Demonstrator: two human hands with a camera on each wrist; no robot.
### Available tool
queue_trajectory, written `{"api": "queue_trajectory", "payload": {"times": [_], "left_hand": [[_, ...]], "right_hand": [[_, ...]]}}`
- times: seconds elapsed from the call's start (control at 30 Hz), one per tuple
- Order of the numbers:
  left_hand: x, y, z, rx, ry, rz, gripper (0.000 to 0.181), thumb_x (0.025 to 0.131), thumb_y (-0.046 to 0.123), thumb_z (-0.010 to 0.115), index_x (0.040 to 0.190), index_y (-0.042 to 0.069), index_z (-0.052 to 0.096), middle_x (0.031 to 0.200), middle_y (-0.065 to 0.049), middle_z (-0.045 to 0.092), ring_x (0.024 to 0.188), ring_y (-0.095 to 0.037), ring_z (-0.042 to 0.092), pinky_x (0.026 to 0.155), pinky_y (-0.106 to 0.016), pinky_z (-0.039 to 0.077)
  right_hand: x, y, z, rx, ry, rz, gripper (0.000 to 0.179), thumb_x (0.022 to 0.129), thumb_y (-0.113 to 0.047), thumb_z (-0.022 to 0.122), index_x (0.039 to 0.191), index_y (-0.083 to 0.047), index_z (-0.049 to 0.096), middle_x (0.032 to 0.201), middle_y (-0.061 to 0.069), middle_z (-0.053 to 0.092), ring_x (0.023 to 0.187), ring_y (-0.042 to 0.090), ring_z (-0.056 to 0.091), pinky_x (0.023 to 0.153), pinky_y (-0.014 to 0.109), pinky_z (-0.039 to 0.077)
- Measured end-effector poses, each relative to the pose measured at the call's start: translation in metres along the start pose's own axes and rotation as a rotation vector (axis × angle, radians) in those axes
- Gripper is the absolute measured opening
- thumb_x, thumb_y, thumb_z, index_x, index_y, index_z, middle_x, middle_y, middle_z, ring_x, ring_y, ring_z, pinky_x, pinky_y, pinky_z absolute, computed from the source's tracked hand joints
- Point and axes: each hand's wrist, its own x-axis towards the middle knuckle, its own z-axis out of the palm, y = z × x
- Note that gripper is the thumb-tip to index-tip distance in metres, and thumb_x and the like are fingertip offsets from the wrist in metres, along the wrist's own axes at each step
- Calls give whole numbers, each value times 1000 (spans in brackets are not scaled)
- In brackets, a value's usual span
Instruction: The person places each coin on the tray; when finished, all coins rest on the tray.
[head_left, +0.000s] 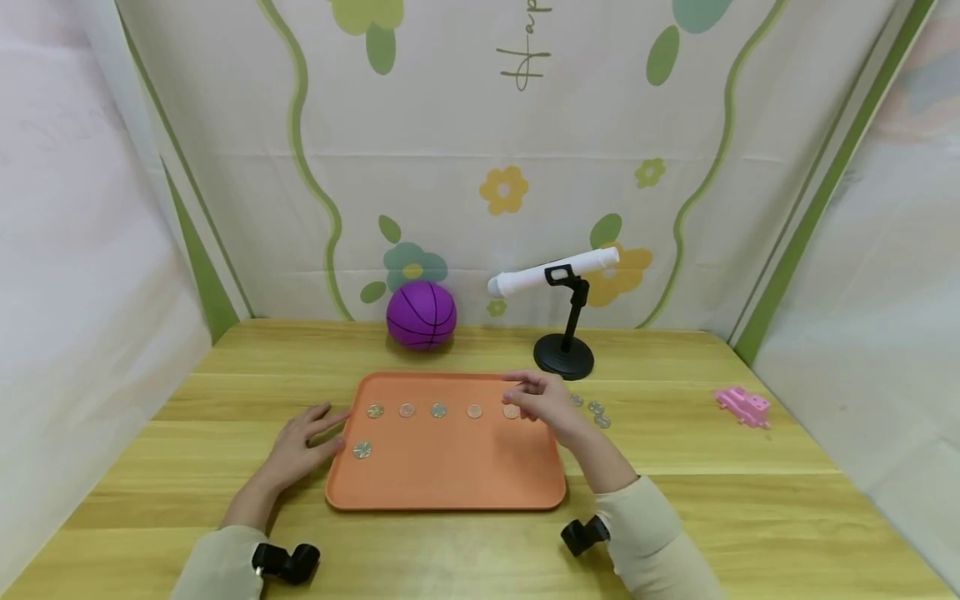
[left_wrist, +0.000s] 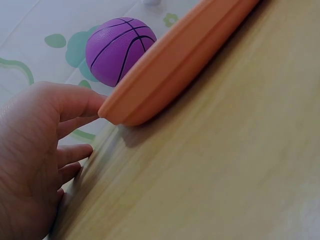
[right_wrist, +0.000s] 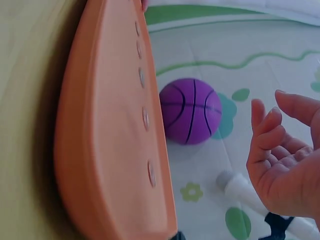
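Observation:
An orange tray (head_left: 450, 479) lies on the table with several coins in a row along its far side, among them a silvery coin (head_left: 438, 410). One more coin (head_left: 362, 450) lies nearer its left edge. My left hand (head_left: 298, 450) touches the tray's left rim with spread fingers; in the left wrist view its fingertips meet the orange edge. Over the tray's far right corner hovers my right hand (head_left: 545, 406), fingers loosely bent, thumb and fingertips apart. It partly covers the rightmost coin (head_left: 511, 412) in the head view. Nothing shows between its fingers in the right wrist view (right_wrist: 285, 150).
Loose coins (head_left: 596, 407) lie on the table right of the tray. Behind stand a purple ball (head_left: 422, 315) and a white microphone (head_left: 551, 273) on a black stand (head_left: 564, 357). A pink toy (head_left: 742, 407) sits at the far right. A printed cloth (head_left: 420, 117) hangs behind the table.

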Motion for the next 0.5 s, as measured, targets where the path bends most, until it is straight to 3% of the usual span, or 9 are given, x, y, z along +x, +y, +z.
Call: {"api": "queue_trajectory", "payload": {"times": [0.23, 0.5], "left_hand": [[0, -1, 1, 13, 14, 6, 45, 82, 22, 58, 121, 0, 50, 128, -31, 28, 118, -48, 17, 90, -61, 6], [0, 0, 0, 2, 17, 9, 45, 82, 22, 58, 120, 0, 51, 128, -31, 29, 117, -48, 17, 90, -61, 7]], "right_hand": [[-8, 9, -32, -38, 57, 17, 33, 83, -9, 58, 112, 4, 54, 83, 11, 62, 54, 14, 47, 49, 24, 39], [-15, 29, -57, -37, 103, 106, 39, 84, -10, 56, 117, 9, 47, 83, 9, 60, 55, 16, 43, 50, 26, 35]]}}
